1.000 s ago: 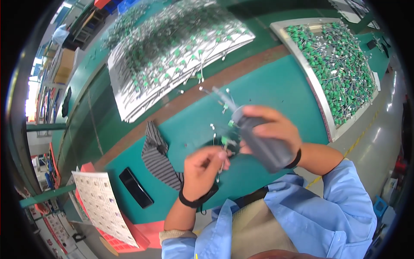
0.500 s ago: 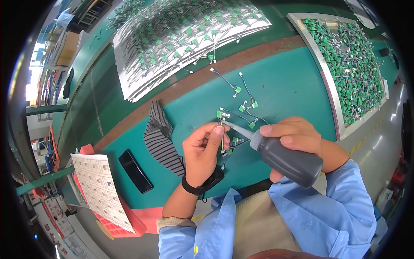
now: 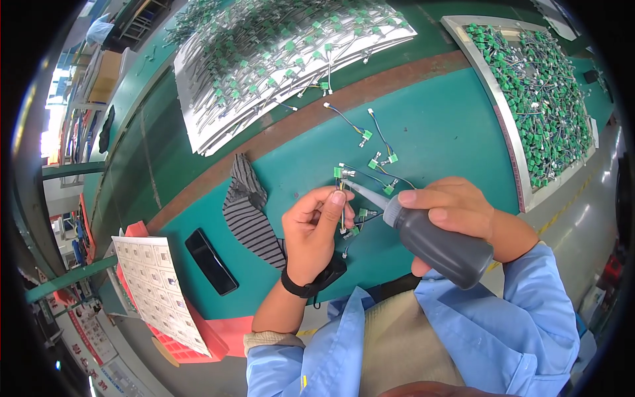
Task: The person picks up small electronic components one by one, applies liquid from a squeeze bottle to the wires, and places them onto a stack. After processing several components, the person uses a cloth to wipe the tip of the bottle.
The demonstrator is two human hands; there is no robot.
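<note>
Between the thumb and fingers of my left hand (image 3: 312,221) is a small green circuit board with wires (image 3: 338,173), its board end pointing up and away from me. My right hand (image 3: 456,210) is wrapped round a dark grey squeeze bottle (image 3: 444,248), tilted so its long pale nozzle points left. The nozzle tip meets or nearly meets the wires just below the green board; contact is too small to tell. Several similar wired boards (image 3: 366,135) lie on the green mat (image 3: 297,159) beyond and beside my hands.
A black phone (image 3: 211,262) and a striped grey cloth sleeve (image 3: 251,225) lie to the left. Farther left, a printed sheet (image 3: 155,284) leans on a red crate (image 3: 215,341). White sheets (image 3: 198,122) piled with wired boards are at the back; a framed tray (image 3: 506,142) full of them stands right.
The view has shifted slightly. Both hands keep their grips, and the nozzle stays close to the held board with almost no movement.
</note>
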